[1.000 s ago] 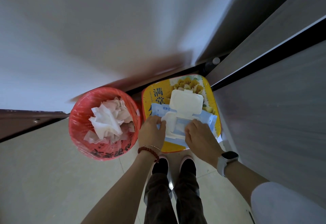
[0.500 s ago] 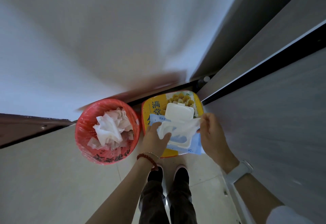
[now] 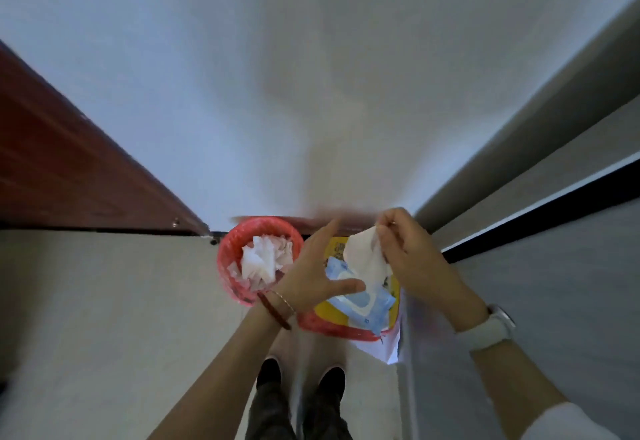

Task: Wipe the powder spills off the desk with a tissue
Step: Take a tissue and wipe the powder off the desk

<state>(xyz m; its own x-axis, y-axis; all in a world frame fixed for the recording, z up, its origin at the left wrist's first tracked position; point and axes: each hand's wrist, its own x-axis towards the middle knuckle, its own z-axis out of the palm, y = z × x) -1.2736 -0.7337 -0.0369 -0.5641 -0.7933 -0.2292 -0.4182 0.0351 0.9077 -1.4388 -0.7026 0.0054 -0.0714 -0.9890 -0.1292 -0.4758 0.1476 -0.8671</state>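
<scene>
Two hands: both raised above the floor-level wipe pack [image 3: 360, 296].
Right grip [image 3: 412, 256]: fingertips pinch the top of the tissue [image 3: 365, 259], which now hangs clear; half a second ago it was only part-way out of the pack.
Left grip [image 3: 317, 275]: fingers straight and spread, holding nothing, lifted off the pack it pressed earlier.
Task meaning: the tissue appears fully drawn; wiping is not yet begun.
Worktop: no powder spill visible from here.
Below the grip: pack, lid apparently open, on a yellow box [image 3: 329, 311].
Left of the grip: red bin [image 3: 228, 259] holding crumpled tissues.
Right of the grip: grey cabinet face [image 3: 554, 301], close by.
Obstruction: none seen.
</scene>
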